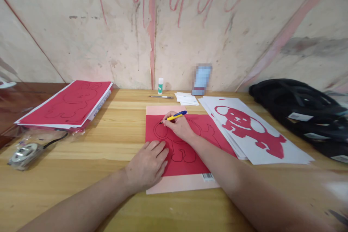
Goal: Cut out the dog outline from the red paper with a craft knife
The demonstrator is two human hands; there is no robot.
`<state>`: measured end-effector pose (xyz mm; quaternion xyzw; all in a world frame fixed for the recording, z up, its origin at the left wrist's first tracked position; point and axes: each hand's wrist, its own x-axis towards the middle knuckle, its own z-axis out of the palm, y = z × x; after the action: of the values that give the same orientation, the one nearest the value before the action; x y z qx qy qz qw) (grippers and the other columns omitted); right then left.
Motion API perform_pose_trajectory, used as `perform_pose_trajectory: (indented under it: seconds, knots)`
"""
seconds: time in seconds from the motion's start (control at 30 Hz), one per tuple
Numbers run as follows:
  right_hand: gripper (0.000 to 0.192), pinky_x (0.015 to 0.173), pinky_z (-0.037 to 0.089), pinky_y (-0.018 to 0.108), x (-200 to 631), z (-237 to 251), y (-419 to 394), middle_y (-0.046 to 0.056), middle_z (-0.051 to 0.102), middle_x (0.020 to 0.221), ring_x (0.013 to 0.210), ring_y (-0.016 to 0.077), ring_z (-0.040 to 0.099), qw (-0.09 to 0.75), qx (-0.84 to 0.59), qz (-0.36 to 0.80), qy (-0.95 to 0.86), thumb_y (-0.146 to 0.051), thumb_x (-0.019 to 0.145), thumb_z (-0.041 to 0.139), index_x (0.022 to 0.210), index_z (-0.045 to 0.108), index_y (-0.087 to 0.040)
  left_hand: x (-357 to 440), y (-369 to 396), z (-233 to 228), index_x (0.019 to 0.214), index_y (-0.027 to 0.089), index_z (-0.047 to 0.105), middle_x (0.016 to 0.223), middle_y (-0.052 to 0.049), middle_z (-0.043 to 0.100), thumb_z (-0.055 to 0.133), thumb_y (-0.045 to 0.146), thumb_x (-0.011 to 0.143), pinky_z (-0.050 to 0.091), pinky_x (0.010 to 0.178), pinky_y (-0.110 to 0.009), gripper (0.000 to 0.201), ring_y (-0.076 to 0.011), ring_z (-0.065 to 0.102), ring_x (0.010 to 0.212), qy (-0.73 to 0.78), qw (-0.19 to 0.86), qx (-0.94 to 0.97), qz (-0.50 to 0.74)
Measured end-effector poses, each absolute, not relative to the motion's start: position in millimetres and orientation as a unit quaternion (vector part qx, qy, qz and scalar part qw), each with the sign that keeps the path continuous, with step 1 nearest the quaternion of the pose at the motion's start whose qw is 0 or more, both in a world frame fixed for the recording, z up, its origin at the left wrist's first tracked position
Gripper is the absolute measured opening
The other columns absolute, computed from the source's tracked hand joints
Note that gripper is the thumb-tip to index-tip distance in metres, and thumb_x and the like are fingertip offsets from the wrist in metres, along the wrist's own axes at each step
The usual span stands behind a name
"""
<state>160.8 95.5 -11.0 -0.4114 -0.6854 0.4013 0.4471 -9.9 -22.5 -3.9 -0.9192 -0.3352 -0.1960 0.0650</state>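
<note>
A red sheet of paper (187, 168) with a dark-outlined animal drawing lies on a pink pad (179, 185) in front of me. My right hand (179, 127) grips a yellow pen with a blue end (176, 115), its tip at the drawing's upper left on the red sheet. Resting flat over the sheet's lower left edge, my left hand (149, 163) holds nothing, and its fingers are stretched out. My right forearm hides part of the drawing. To the right, a white sheet (272, 130) bears a red paper cut-out of a dog (252, 132).
At left are a stack of red and white paper (78, 101) and a bagged tape measure (25, 154). Along the back stand a glue stick (160, 86) and a blurred phone (202, 79), near a silver pen (161, 97) and white paper slips (187, 98). Black items (296, 108) lie far right.
</note>
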Motion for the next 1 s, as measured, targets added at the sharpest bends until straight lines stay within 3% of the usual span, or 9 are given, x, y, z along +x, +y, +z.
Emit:
perform_pose_trajectory:
  seconds: [1.0]
  knots:
    - [0.010, 0.065, 0.044, 0.028, 160.9, -9.1, 94.2, -0.002, 0.059, 0.065, 0.063, 0.0136, 0.057, 0.439, -0.403, 0.400, -0.696, -0.029, 0.074, 0.061, 0.073, 0.058, -0.020, -10.4, -22.4, -2.8, 0.117, 0.010, 0.058, 0.117, -0.017, 0.062, 0.042, 0.021, 0.092, 0.051, 0.083, -0.046, 0.031, -0.0283, 0.057, 0.103, -0.336, 0.055, -0.920, -0.194]
